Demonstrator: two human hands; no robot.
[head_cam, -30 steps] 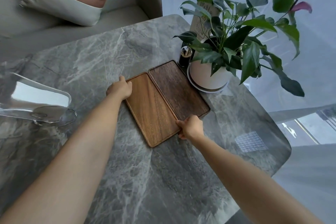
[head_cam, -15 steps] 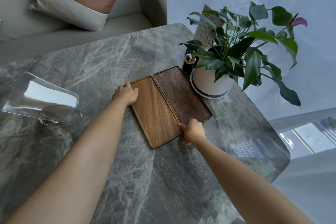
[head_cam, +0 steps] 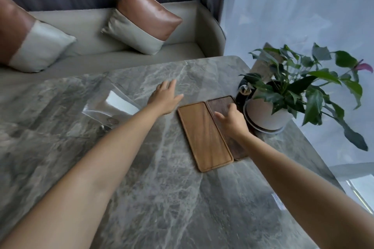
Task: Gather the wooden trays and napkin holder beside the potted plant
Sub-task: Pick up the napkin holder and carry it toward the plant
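Your left hand [head_cam: 165,98] hovers over the grey marble table [head_cam: 141,188], fingers spread flat & holding nothing, just left of the light wooden tray [head_cam: 204,137]. Your right hand [head_cam: 230,119] rests on the dark wooden tray [head_cam: 220,103], fingers loosely curled, gripping nothing. Both trays lie flat, long edges touching, dark one right beside the potted plant [head_cam: 267,115]; clear acrylic napkin holder [head_cam: 113,107] sits well apart to the left, near your left forearm.

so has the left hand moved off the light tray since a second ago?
Yes. The left hand has left the light tray's far-left corner and now hovers open beyond it, farther from the plant pot.
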